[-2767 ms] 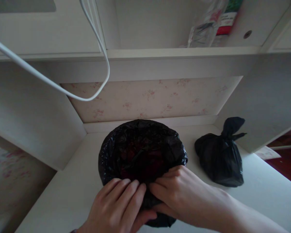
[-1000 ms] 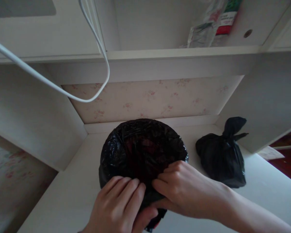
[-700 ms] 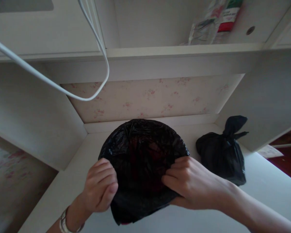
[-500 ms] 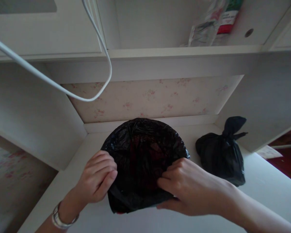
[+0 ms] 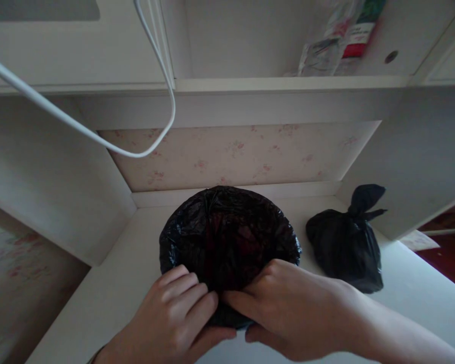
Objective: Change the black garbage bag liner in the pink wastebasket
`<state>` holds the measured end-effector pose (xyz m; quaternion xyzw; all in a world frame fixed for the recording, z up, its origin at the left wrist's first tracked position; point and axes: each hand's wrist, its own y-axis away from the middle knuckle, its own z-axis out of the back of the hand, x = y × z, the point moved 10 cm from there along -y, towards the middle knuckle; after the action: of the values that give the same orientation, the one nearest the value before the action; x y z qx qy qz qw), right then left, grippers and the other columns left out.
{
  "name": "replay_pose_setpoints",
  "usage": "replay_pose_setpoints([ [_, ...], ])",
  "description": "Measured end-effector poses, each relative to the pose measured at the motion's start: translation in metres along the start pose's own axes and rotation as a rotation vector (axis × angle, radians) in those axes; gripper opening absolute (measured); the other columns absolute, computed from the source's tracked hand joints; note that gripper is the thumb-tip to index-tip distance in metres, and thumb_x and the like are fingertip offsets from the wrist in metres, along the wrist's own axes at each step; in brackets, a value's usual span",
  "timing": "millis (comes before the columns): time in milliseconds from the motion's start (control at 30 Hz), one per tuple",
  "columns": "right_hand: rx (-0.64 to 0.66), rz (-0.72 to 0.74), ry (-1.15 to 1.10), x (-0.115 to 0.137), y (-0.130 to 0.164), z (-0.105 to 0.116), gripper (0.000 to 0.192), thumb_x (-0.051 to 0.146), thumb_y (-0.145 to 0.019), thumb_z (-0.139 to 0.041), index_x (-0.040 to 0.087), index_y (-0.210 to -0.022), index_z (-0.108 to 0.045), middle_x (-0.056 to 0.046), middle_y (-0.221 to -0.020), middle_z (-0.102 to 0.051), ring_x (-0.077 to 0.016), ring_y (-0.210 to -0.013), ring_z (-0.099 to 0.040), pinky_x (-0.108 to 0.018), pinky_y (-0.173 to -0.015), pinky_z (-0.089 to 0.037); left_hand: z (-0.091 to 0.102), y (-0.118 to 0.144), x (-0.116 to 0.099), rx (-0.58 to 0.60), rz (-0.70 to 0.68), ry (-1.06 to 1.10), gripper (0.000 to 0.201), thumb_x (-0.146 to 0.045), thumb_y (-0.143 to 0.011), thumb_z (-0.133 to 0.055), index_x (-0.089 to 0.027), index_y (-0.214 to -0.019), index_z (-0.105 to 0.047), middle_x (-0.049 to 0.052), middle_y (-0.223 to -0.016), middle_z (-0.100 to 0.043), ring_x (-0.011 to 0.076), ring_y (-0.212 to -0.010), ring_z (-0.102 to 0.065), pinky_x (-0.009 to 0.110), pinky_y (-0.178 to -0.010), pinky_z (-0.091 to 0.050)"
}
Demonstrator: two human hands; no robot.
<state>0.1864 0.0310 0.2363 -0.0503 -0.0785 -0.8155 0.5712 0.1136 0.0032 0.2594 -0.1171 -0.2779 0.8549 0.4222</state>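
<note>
- Centrally, low in the frame, the black liner bag stands open on the white desk
- left hand and right hand meet at its near rim, fingers curled over the plastic, thumbs underneath, pinching it
- both forearms enter from the bottom edge
- knotted black bag sits apart at right

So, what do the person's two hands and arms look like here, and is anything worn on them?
Both hands are bare: the left hand and the right hand wear no gloves, and no rings show on the visible fingers. The right forearm is bare with no sleeve as far as the picture edge. The left wrist sits at the bottom edge, so whether anything is worn there cannot be told.
</note>
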Motion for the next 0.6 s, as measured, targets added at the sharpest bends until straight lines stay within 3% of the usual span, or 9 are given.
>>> replay_pose_setpoints([
  [167, -0.156, -0.004, 0.015, -0.001, 0.017, 0.018, 0.021, 0.039, -0.101, -0.056, 0.020, -0.103, -0.065, -0.001, -0.085, -0.072, -0.0183, -0.077, -0.066, -0.033, -0.062, -0.038, 0.003, 0.010, 0.025, 0.048, -0.042, 0.025, 0.037, -0.046, -0.098, -0.054, -0.020, -0.072, -0.054, 0.001, -0.061, -0.056, 0.0184, -0.056, -0.052, 0.037, -0.056, -0.039],
  [267, -0.278, -0.043, 0.078, -0.006, 0.024, 0.018, 0.025, 0.042, -0.103, -0.052, 0.021, -0.096, -0.063, 0.001, -0.081, -0.069, -0.0179, -0.073, -0.062, -0.035, -0.062, -0.036, 0.011, 0.014, 0.035, 0.040, -0.056, 0.025, 0.048, -0.058, -0.100, -0.043, -0.018, -0.078, -0.060, 0.005, -0.069, -0.065, 0.0210, -0.063, -0.060, 0.040, -0.066, -0.046],
  [333, -0.332, -0.024, 0.161, -0.003, 0.022, 0.011, 0.028, 0.043, -0.103, -0.053, 0.020, -0.089, -0.060, 0.002, -0.074, -0.066, -0.0175, -0.067, -0.058, -0.036, -0.059, -0.033, 0.016, 0.012, 0.028, -0.004, -0.058, -0.016, 0.056, -0.065, -0.098, -0.039, -0.016, -0.091, -0.066, 0.008, -0.082, -0.073, 0.0242, -0.075, -0.067, 0.044, -0.078, -0.048],
  [433, -0.360, 0.009, 0.239, 0.004, 0.014, -0.001, 0.017, 0.028, -0.100, -0.058, 0.020, -0.086, -0.057, 0.003, -0.071, -0.063, -0.0167, -0.060, -0.054, -0.036, -0.055, -0.030, 0.011, 0.005, 0.002, -0.057, -0.041, -0.108, 0.054, -0.062, -0.097, -0.048, -0.014, -0.106, -0.070, 0.008, -0.096, -0.079, 0.0260, -0.086, -0.072, 0.045, -0.088, -0.047],
  [500, -0.336, 0.025, 0.226, 0.008, 0.010, -0.004, 0.012, 0.020, -0.096, -0.060, 0.020, -0.085, -0.056, 0.003, -0.072, -0.063, -0.0162, -0.059, -0.054, -0.036, -0.054, -0.030, 0.003, 0.000, -0.013, -0.054, -0.007, -0.142, 0.049, -0.058, -0.098, -0.052, -0.013, -0.106, -0.069, 0.007, -0.096, -0.079, 0.0252, -0.083, -0.072, 0.043, -0.083, -0.049],
  [600, -0.306, 0.026, 0.159, 0.009, 0.014, 0.004, 0.018, 0.033, -0.097, -0.061, 0.020, -0.086, -0.058, 0.002, -0.074, -0.065, -0.0163, -0.062, -0.056, -0.035, -0.055, -0.031, -0.007, -0.004, -0.013, -0.001, 0.021, -0.062, 0.043, -0.057, -0.098, -0.052, -0.017, -0.088, -0.066, 0.002, -0.074, -0.072, 0.0194, -0.063, -0.067, 0.037, -0.060, -0.046],
])
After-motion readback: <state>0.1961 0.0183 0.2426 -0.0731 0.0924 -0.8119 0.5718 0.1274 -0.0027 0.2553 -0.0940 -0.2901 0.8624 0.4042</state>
